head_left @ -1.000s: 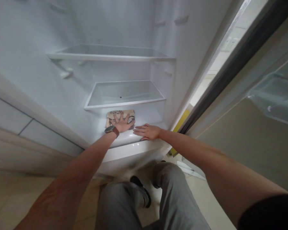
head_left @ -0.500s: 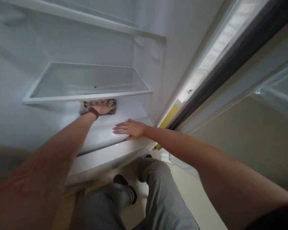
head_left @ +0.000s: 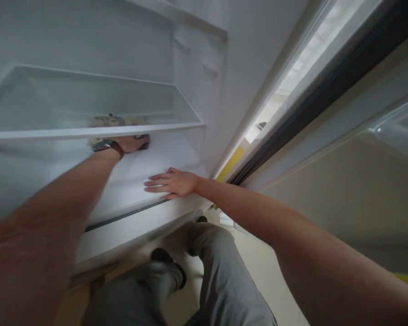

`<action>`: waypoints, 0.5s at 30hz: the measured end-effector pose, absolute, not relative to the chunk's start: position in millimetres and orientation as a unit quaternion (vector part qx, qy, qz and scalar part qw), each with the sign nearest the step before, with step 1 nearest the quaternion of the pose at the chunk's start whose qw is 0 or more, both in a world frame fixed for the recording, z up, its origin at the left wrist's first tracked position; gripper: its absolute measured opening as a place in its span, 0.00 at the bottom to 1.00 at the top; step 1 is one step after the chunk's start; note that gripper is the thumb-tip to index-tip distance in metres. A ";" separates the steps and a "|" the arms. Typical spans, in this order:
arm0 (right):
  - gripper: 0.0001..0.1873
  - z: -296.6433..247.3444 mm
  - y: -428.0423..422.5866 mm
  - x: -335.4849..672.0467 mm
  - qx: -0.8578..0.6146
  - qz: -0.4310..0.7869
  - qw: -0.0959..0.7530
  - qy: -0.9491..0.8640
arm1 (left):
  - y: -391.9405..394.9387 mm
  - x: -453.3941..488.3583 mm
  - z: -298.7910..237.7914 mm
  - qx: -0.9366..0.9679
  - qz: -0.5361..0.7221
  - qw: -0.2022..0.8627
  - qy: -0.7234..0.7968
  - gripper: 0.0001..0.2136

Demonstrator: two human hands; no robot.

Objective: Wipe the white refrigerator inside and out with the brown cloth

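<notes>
My left hand (head_left: 132, 143) on patterned cloth (head_left: 105, 121), left of centre; can't tell grip; raising wrist could knock glass shelf (head_left: 88, 97); right hand (head_left: 177, 182), mid-frame, spread wide.

The left hand (head_left: 131, 143) reaches far in, fingers partly hidden, perhaps palm down; the right hand (head_left: 181, 182) is palm down, fingers parted, near the front edge of the fridge (head_left: 122, 225).

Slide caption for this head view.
Left hand on patterned cloth beneath the glass shelf; right hand near the front of the white base.
</notes>
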State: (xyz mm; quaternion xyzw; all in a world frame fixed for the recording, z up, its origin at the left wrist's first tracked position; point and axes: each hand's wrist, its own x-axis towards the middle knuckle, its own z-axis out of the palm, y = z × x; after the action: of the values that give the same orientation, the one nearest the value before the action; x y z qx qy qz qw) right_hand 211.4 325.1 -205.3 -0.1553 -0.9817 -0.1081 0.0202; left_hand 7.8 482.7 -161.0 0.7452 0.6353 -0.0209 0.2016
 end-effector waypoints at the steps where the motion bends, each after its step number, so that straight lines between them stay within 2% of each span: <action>1: 0.30 -206.1 325.8 212.1 -0.154 -0.109 0.024 -0.982 | 475.7 10.0 -161.6 0.746 -0.016 0.174 0.643 0.41; 5: 0.31 -207.9 326.9 214.1 -0.147 -0.114 0.035 -0.982 | 442.2 18.6 -169.7 0.745 -0.002 0.108 0.659 0.42; 15: 0.32 -218.2 332.8 213.8 -0.142 -0.125 0.059 -0.980 | 382.3 45.5 -180.2 0.749 -0.005 0.123 0.651 0.44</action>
State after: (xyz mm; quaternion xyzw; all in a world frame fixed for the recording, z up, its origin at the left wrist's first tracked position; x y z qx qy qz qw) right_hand 213.8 332.8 -218.2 -0.1418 -0.9802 -0.1252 0.0586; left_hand 45.5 382.3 -180.2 0.7493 0.6507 -0.0047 0.1230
